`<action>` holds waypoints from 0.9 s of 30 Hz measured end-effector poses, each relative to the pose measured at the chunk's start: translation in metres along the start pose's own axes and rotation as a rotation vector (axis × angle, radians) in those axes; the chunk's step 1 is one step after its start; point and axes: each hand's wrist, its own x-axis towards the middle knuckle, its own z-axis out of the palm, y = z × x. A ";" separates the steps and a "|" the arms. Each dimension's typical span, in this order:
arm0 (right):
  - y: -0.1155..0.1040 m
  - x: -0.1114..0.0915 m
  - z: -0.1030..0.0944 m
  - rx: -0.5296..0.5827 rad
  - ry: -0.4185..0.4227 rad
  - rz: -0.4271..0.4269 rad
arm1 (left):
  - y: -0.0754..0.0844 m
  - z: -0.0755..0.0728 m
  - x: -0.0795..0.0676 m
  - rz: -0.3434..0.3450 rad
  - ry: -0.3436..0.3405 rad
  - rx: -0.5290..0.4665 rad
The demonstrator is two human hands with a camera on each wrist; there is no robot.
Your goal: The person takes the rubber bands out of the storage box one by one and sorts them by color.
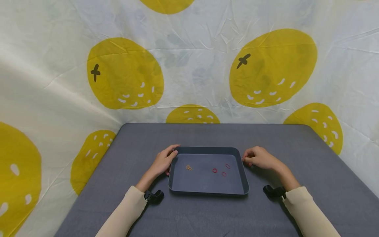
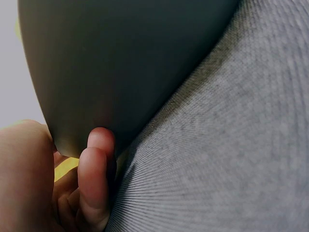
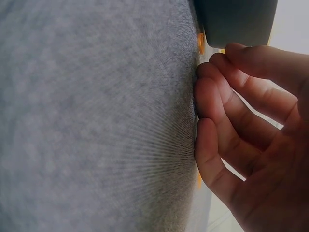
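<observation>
A dark grey shallow tray point(image 1: 207, 190) lies on the table. On its floor are a looped orange band point(image 1: 189, 168) at left and thin red bands point(image 1: 224, 174) at right, like small rubber bands. My left hand point(image 1: 162, 162) grips the tray's left wall, thumb over the rim and fingers outside. In the left wrist view, fingertips point(image 2: 94, 169) touch the outer wall. Beside the tray's right wall, my right hand point(image 1: 260, 158) rests on the table. The right wrist view shows its fingers point(image 3: 210, 101) loosely curled, with nothing held.
A grey cloth covers the table point(image 1: 207, 214). Behind and to the sides hangs a white curtain point(image 1: 195, 75) with yellow fruit prints. Each wrist wears a black strap point(image 1: 154, 196), below beige sleeves.
</observation>
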 end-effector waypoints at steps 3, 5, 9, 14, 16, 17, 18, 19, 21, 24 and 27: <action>0.001 0.000 0.001 0.007 -0.002 0.001 | 0.000 0.000 0.000 0.004 -0.003 0.002; 0.002 0.000 0.001 0.013 -0.003 0.006 | 0.000 0.001 0.000 0.003 -0.003 0.003; 0.006 0.000 0.002 0.025 -0.005 0.006 | 0.000 0.001 0.000 0.000 -0.004 0.002; 0.007 -0.001 0.002 0.037 -0.007 -0.008 | 0.002 0.000 -0.001 0.001 0.000 -0.002; 0.006 -0.001 0.002 0.046 -0.008 -0.008 | 0.002 0.000 -0.001 0.004 0.004 -0.005; 0.005 -0.001 0.002 0.048 -0.008 -0.011 | 0.002 0.000 -0.001 0.006 0.007 -0.010; 0.005 -0.001 0.002 0.050 -0.009 -0.013 | 0.002 0.000 -0.001 0.006 0.009 -0.015; 0.004 -0.001 0.003 0.051 -0.009 -0.015 | 0.002 0.000 -0.001 0.006 0.012 -0.018; 0.004 -0.001 0.003 0.050 -0.008 -0.010 | 0.002 0.000 -0.002 0.003 0.016 -0.016; 0.004 0.000 0.004 0.048 -0.008 -0.006 | 0.001 0.001 -0.001 -0.005 0.024 -0.006; 0.003 0.001 0.005 0.048 -0.006 -0.004 | 0.002 0.001 0.000 -0.014 0.035 0.008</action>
